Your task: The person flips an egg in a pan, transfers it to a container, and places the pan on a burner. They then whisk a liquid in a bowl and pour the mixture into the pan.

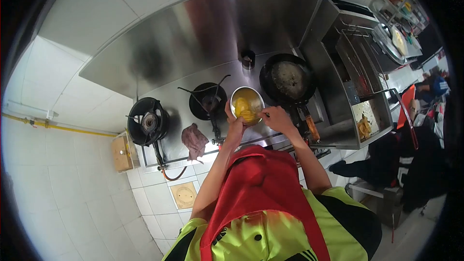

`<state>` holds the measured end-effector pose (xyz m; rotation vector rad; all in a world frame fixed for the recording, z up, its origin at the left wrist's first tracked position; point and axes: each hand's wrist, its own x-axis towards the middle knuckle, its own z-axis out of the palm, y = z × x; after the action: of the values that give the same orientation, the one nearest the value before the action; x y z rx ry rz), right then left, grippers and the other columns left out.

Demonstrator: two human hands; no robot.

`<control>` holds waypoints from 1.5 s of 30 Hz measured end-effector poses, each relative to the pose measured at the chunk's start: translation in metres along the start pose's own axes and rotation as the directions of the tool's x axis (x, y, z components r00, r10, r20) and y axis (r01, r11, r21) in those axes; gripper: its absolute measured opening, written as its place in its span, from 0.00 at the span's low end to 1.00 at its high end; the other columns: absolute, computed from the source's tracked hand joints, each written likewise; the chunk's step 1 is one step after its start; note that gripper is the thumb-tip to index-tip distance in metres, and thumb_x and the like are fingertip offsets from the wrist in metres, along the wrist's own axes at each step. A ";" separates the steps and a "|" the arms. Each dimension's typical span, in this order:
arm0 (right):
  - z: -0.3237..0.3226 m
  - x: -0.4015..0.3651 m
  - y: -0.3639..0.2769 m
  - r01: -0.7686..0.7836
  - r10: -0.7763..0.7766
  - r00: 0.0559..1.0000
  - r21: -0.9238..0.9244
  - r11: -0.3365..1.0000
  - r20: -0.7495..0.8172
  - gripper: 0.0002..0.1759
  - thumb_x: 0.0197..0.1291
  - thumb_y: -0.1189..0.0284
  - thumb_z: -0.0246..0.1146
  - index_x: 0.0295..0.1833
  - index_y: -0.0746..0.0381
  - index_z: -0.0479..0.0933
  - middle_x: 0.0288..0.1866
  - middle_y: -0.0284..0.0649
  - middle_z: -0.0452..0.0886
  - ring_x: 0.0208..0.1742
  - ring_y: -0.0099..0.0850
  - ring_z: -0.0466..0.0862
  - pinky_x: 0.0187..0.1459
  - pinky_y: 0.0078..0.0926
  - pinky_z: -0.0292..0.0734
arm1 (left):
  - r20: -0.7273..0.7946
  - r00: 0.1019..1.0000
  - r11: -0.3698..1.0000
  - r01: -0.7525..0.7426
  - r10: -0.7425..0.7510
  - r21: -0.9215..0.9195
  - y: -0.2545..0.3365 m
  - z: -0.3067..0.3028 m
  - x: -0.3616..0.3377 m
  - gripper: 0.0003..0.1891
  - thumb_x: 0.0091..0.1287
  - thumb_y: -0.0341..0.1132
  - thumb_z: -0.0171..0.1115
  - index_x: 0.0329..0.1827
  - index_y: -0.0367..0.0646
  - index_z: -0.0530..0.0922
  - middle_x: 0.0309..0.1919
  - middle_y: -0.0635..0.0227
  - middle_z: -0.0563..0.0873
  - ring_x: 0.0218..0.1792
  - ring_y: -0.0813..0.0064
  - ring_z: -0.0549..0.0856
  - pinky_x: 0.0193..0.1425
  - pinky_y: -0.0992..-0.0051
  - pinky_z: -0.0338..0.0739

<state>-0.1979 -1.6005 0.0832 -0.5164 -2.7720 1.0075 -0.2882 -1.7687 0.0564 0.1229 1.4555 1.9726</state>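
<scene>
A small round metal bowl (261, 96) is tilted in front of my chest, above the front of the steel stove top. Yellow liquid (241, 103), like beaten egg, lies inside it. My left hand (235, 123) is closed around the bowl's left and near side. My right hand (278, 119) pinches a thin utensil (251, 115) whose yellow-coated end dips into the bowl; whether it is a whisk or a fork I cannot make out. Just right of the bowl, a black frying pan (290, 80) with a wooden handle (311, 124) holds a bubbly, oily film.
Two black burners (148, 122) (208, 101) stand on the left, with a crumpled brown cloth (195, 141) between them. A dark cup (248, 59) sits behind. On the right is a steel fryer unit with a wire basket (355, 60) and a tray of fried food (365, 128).
</scene>
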 end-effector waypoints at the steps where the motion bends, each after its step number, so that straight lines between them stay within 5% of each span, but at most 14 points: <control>1: -0.004 -0.001 -0.006 -0.017 0.022 0.999 0.110 0.994 -0.048 0.13 0.65 0.63 0.61 0.40 0.61 0.86 0.32 0.53 0.85 0.36 0.54 0.85 0.40 0.48 0.81 | 0.049 0.999 0.995 0.012 -0.007 -0.101 -0.002 -0.001 -0.003 0.49 0.56 0.18 0.46 0.79 0.71 0.43 0.74 0.57 0.56 0.67 0.51 0.73 0.54 0.56 0.85; 5: 0.004 -0.005 0.011 0.077 -0.073 0.995 0.066 0.995 -0.061 0.15 0.66 0.63 0.60 0.40 0.62 0.86 0.31 0.52 0.85 0.34 0.52 0.86 0.38 0.47 0.80 | 0.083 0.996 0.987 0.034 -0.022 -0.155 -0.003 0.005 -0.003 0.48 0.56 0.19 0.45 0.78 0.71 0.42 0.73 0.56 0.58 0.63 0.51 0.77 0.53 0.56 0.86; 10: -0.004 -0.006 0.006 -0.026 0.071 0.970 0.190 0.981 -0.232 0.15 0.66 0.61 0.63 0.42 0.62 0.86 0.32 0.54 0.84 0.36 0.51 0.86 0.38 0.42 0.79 | 0.137 0.990 0.983 -0.012 0.037 -0.182 0.002 0.010 -0.004 0.49 0.56 0.18 0.45 0.79 0.70 0.41 0.72 0.56 0.59 0.67 0.54 0.72 0.59 0.54 0.81; 13: -0.005 -0.007 0.010 0.088 -0.087 0.995 0.019 0.996 -0.043 0.13 0.65 0.63 0.61 0.39 0.60 0.87 0.30 0.53 0.84 0.32 0.50 0.86 0.35 0.46 0.79 | 0.118 0.993 0.990 0.034 -0.018 -0.133 0.007 0.011 0.000 0.48 0.56 0.19 0.45 0.79 0.70 0.41 0.72 0.56 0.58 0.66 0.56 0.73 0.58 0.55 0.81; 15: -0.009 -0.005 -0.001 -0.040 0.090 0.968 0.208 0.977 -0.235 0.12 0.64 0.65 0.61 0.39 0.60 0.87 0.30 0.53 0.84 0.32 0.50 0.85 0.36 0.46 0.79 | 0.139 0.989 0.992 0.063 -0.047 -0.114 0.008 0.012 0.000 0.48 0.57 0.19 0.44 0.79 0.70 0.40 0.73 0.56 0.57 0.65 0.56 0.73 0.56 0.56 0.81; 18: -0.003 -0.006 0.018 -0.002 0.004 0.999 0.053 0.999 -0.042 0.12 0.64 0.66 0.61 0.39 0.61 0.86 0.31 0.55 0.84 0.33 0.51 0.85 0.37 0.47 0.79 | 0.104 0.994 0.998 -0.011 0.017 -0.057 0.006 0.017 0.009 0.48 0.58 0.18 0.44 0.79 0.70 0.40 0.72 0.56 0.57 0.65 0.56 0.74 0.56 0.56 0.82; 22: -0.016 -0.005 0.008 -0.022 0.065 0.984 0.249 0.968 -0.165 0.14 0.64 0.64 0.60 0.38 0.62 0.86 0.33 0.55 0.84 0.37 0.53 0.85 0.40 0.50 0.79 | 0.155 0.987 0.993 0.058 -0.041 -0.105 0.004 0.019 0.014 0.47 0.59 0.18 0.44 0.79 0.70 0.40 0.72 0.55 0.58 0.66 0.55 0.73 0.58 0.55 0.81; 24: -0.013 -0.008 0.017 -0.039 0.052 0.980 0.071 0.997 -0.191 0.14 0.65 0.63 0.60 0.38 0.62 0.86 0.33 0.55 0.84 0.37 0.55 0.85 0.41 0.50 0.79 | 0.146 0.989 0.996 -0.026 0.039 -0.088 0.008 0.028 0.018 0.47 0.59 0.18 0.44 0.78 0.70 0.40 0.72 0.55 0.59 0.65 0.55 0.73 0.59 0.54 0.80; 31: -0.018 -0.008 0.024 -0.145 0.155 0.968 0.061 0.987 -0.198 0.17 0.67 0.59 0.60 0.38 0.60 0.87 0.32 0.54 0.85 0.37 0.55 0.85 0.46 0.52 0.81 | 0.131 0.991 0.996 0.005 0.006 -0.085 0.008 0.037 0.016 0.47 0.60 0.18 0.44 0.78 0.70 0.39 0.71 0.55 0.59 0.64 0.54 0.75 0.59 0.52 0.80; 33: -0.028 -0.007 0.021 0.014 -0.012 0.997 0.024 1.000 -0.070 0.17 0.67 0.58 0.61 0.38 0.60 0.86 0.31 0.53 0.85 0.34 0.56 0.85 0.43 0.51 0.82 | 0.179 0.982 0.994 0.076 -0.060 -0.081 0.000 0.028 0.020 0.47 0.60 0.18 0.44 0.78 0.70 0.39 0.72 0.54 0.59 0.65 0.53 0.75 0.59 0.52 0.80; 37: -0.022 -0.007 0.033 -0.083 0.098 0.969 0.075 0.994 -0.227 0.18 0.66 0.57 0.61 0.39 0.60 0.87 0.32 0.53 0.85 0.34 0.56 0.85 0.43 0.51 0.82 | 0.148 0.988 0.996 0.053 -0.042 -0.072 0.008 0.039 0.010 0.47 0.59 0.18 0.44 0.78 0.69 0.38 0.72 0.53 0.59 0.65 0.54 0.75 0.59 0.52 0.80; 40: -0.010 -0.008 0.036 0.119 -0.122 0.982 -0.029 0.992 -0.144 0.18 0.66 0.58 0.61 0.39 0.61 0.86 0.31 0.53 0.85 0.32 0.55 0.85 0.40 0.50 0.82 | 0.148 0.987 0.997 0.068 -0.062 -0.032 0.006 0.036 0.009 0.47 0.61 0.19 0.45 0.79 0.69 0.38 0.72 0.53 0.59 0.64 0.54 0.75 0.60 0.53 0.80; 42: -0.023 -0.008 0.019 -0.034 0.081 0.946 0.153 0.988 -0.314 0.13 0.65 0.62 0.61 0.41 0.58 0.87 0.31 0.53 0.84 0.34 0.55 0.85 0.41 0.51 0.80 | 0.147 0.988 0.996 0.063 -0.053 -0.064 0.009 0.038 0.004 0.47 0.61 0.19 0.45 0.79 0.69 0.37 0.71 0.53 0.60 0.64 0.54 0.75 0.59 0.54 0.80; 45: -0.002 -0.010 0.040 0.042 -0.041 0.997 0.011 0.999 -0.068 0.13 0.66 0.63 0.61 0.41 0.58 0.87 0.32 0.52 0.85 0.33 0.55 0.84 0.40 0.51 0.79 | 0.190 0.981 0.995 0.058 -0.041 -0.083 0.004 0.031 0.011 0.48 0.59 0.17 0.45 0.78 0.72 0.40 0.72 0.55 0.56 0.68 0.52 0.70 0.63 0.46 0.77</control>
<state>-0.1769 -1.5739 0.0586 -0.4802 -2.7041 0.9791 -0.2842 -1.7380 0.0677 0.2258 1.2374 1.9254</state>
